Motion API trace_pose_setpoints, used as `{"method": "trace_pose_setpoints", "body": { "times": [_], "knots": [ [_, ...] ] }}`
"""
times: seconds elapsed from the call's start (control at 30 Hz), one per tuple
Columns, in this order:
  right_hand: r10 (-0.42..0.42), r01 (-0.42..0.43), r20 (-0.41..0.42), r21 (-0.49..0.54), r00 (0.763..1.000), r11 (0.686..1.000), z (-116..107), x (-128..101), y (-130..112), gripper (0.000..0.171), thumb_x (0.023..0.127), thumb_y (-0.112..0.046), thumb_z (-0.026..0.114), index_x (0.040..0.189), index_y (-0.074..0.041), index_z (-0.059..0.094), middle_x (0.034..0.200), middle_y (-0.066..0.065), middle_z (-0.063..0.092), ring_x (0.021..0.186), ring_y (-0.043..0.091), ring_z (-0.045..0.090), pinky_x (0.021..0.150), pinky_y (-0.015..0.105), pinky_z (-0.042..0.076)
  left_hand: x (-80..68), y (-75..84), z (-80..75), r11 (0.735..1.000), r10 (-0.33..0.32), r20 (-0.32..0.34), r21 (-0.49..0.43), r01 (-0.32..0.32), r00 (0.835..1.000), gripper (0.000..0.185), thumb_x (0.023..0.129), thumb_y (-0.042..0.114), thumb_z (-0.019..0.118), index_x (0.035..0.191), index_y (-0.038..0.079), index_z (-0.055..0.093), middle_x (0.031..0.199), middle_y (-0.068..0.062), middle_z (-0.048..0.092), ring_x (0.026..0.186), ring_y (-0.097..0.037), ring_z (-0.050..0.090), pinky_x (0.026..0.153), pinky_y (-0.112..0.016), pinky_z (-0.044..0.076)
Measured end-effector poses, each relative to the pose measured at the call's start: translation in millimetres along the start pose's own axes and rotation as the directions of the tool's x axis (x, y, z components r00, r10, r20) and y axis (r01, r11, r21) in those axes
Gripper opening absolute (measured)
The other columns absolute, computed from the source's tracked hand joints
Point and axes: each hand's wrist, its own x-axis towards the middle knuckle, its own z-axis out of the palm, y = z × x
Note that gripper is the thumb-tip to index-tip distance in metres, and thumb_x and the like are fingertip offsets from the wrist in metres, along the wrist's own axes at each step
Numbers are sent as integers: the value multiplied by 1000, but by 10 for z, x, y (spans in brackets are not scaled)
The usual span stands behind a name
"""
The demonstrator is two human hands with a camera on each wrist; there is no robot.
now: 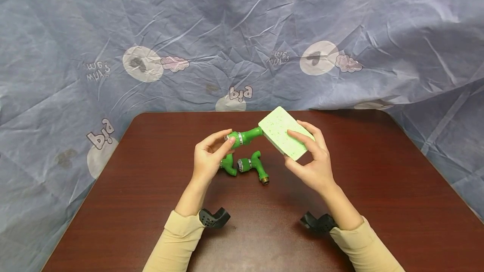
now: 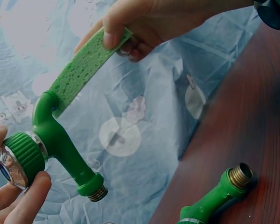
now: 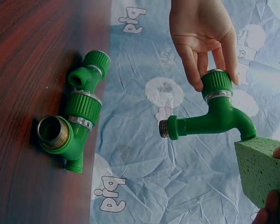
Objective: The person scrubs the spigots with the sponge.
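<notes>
My left hand (image 1: pixel 217 146) grips a green plastic tap (image 1: pixel 243 137) by its ribbed knob, holding it above the table. The tap (image 2: pixel 56 140) shows a chrome ring and a brass threaded end. My right hand (image 1: pixel 308 156) pinches a pale green sponge (image 1: pixel 283 134) between fingers and thumb. The sponge's end (image 2: pixel 86 67) presses against the tap's spout. In the right wrist view the held tap (image 3: pixel 217 116) hangs from the left hand (image 3: pixel 203 37), with the sponge (image 3: pixel 261 168) at its spout.
Two more green taps (image 1: pixel 228 166) (image 1: pixel 254 167) lie on the dark brown table (image 1: pixel 378 188) just below the hands; the right wrist view shows these taps (image 3: pixel 79 112) side by side. A wrinkled blue printed cloth (image 1: pixel 242 32) hangs behind and around the table.
</notes>
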Motion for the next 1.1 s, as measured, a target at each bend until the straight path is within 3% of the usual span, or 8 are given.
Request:
{"method": "trace_pose_setpoints", "body": {
  "times": [0.13,0.23,0.4,0.7,0.97,1.1],
  "knots": [
    [15,-15,3,-7,1000,1000,-8,2,-11,45,59,12,66,104,11,62,123,34,46,113,42,44,80,19,40,-10,10,-10,999,-44,35,4,44,998,46,73,-10,74,118,-3,63,107,-16,65,72,-13,66,61,-26,56],
    [28,-28,4,-11,1000,1000,-17,7,-13,46,59,13,67,104,11,62,124,33,46,114,41,44,81,19,40,-12,4,-23,999,-51,71,22,49,996,55,69,-15,73,122,-4,60,114,-18,61,73,-11,65,60,-20,53],
    [27,-27,-5,-2,1000,1000,-22,14,-13,46,58,14,66,104,11,62,123,35,46,113,42,45,81,19,40,-7,-19,-35,997,-60,103,54,55,993,53,71,-13,72,122,-2,61,115,-17,62,74,-11,67,59,-19,52],
    [51,-51,-19,7,999,999,-37,23,-20,47,58,15,66,105,11,62,123,37,45,113,41,45,78,20,40,-16,-30,-20,993,-83,133,95,71,988,45,74,-5,75,116,-1,63,101,-18,66,74,-16,67,58,-22,52],
    [88,-88,-86,9,992,996,-40,34,-36,46,61,13,65,106,12,61,125,34,46,116,38,43,80,22,39,-22,-32,-3,994,-102,149,61,94,983,37,79,-3,71,114,-3,60,93,-22,66,73,-29,67,57,-29,56],
    [69,-65,-88,50,994,997,-40,26,-34,46,61,12,65,107,12,60,125,35,45,117,32,44,79,22,39,-25,-24,8,992,-127,160,34,123,979,33,81,-3,69,112,-2,59,91,-22,66,71,-24,67,61,-36,58]
  ]
}}
